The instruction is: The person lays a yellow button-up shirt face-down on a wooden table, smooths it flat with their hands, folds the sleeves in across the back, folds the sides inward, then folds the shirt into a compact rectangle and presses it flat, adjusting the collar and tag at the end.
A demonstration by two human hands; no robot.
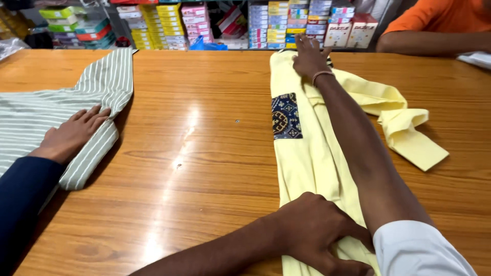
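— Two shirts are lying on the wooden table (204, 153). Starting at the left?

— At the left a co-worker's hand (71, 134) is resting flat on a green striped shirt (30, 117), which isn't the wearer's work. The yellow shirt (307, 158) is lying lengthwise right of centre, its dark patterned pocket (286, 116) facing up.

— And the wearer's hands?

— The left hand (317, 232) is pressing down on the near end, fingers curled. I cannot tell whether it is pinching cloth or only pinning it. The right hand (309, 59) is reaching to the far end at the collar, palm down, fingers spread, grasping nothing.

— So which step is this?

— I'd judge it is folding, with the body being smoothed into a long narrow strip. One sleeve (409, 133) is trailing loose to the right, crumpled.

— What is a further fold asking for?

— Probably keeping both ends taut while that sleeve is being brought in over the body, flat. A person in orange (445, 20) is leaning at the far right edge.
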